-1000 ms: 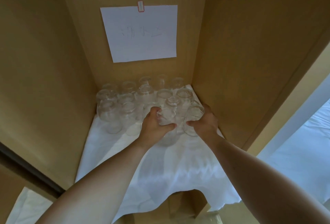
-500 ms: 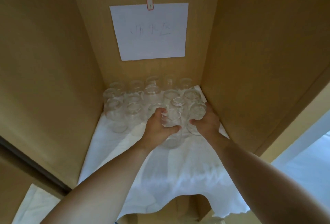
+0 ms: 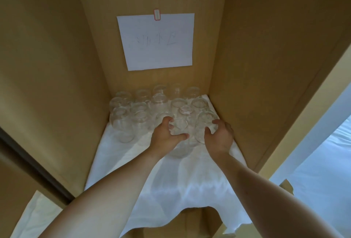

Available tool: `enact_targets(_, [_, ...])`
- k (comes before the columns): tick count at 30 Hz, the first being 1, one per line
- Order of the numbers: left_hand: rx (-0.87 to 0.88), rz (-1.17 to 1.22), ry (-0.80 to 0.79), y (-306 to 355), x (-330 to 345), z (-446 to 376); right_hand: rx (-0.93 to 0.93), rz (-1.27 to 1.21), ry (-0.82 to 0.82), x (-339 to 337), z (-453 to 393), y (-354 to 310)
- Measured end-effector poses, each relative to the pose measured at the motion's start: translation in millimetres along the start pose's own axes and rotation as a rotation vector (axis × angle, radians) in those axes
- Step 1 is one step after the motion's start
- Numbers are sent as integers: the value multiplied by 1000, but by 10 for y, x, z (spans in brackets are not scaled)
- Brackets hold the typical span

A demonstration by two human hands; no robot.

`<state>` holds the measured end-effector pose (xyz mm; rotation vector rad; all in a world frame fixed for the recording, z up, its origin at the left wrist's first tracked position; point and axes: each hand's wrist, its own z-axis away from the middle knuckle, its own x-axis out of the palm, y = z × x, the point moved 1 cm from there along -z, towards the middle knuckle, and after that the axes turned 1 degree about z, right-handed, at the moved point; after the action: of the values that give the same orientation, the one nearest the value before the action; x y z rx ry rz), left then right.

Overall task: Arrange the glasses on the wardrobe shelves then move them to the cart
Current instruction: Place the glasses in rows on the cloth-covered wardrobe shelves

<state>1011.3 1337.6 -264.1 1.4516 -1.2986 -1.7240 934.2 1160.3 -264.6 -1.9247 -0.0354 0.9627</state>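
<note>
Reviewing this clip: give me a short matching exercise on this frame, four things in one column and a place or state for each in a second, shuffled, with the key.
Things:
1. left hand
2. right hand
3. sheet of paper
4. white cloth

Places or states:
A. hangs over the shelf's front edge
B. fixed to the back wall
C. grips the front middle glass
D. holds the glass nearest the right wall

Pairs: 1-C, 2-D, 3-B, 4-A
</note>
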Motion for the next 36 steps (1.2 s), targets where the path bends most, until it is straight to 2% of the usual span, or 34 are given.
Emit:
enact_targets(4, [-79, 19, 59, 58, -122, 51, -14, -16, 17, 6, 169, 5])
enact_targets(9, [-178, 173, 135, 64, -389, 192, -19, 15, -59, 61, 351, -59])
enact_targets(11, [-222, 257, 166, 73, -524, 250, 0, -4, -222, 113, 402, -109])
enact_targets(13, [-262, 358, 202, 94, -636, 307, 69, -145, -459, 174, 485, -202])
enact_targets(15, [-298, 462, 226, 98, -731, 358, 118, -305, -602, 219, 598, -322])
enact_targets(17, [-328, 519, 232, 60, -832, 407, 110, -404, -656, 249, 680, -419])
enact_targets(21, [-370, 572, 233, -110, -978, 484, 55, -451, -819, 278, 769, -634])
enact_targets(25, [-438, 620, 176, -307, -1083, 573, 23, -395, -831, 329, 858, -805])
enact_targets(27, [-459, 556, 159, -440, -1159, 626, -2, -373, -814, 335, 890, -836])
enact_targets(29, [-435, 386, 191, -566, -1234, 690, -54, -342, -781, 343, 882, -858])
enact_targets(31, [-371, 113, 232, -657, -1311, 754, -141, -272, -754, 370, 843, -900])
enact_targets(34, [-251, -404, 179, -800, -1383, 808, -255, -162, -749, 429, 779, -994])
enact_targets(36, [-212, -566, 139, -877, -1404, 850, -321, -104, -742, 476, 747, -1056])
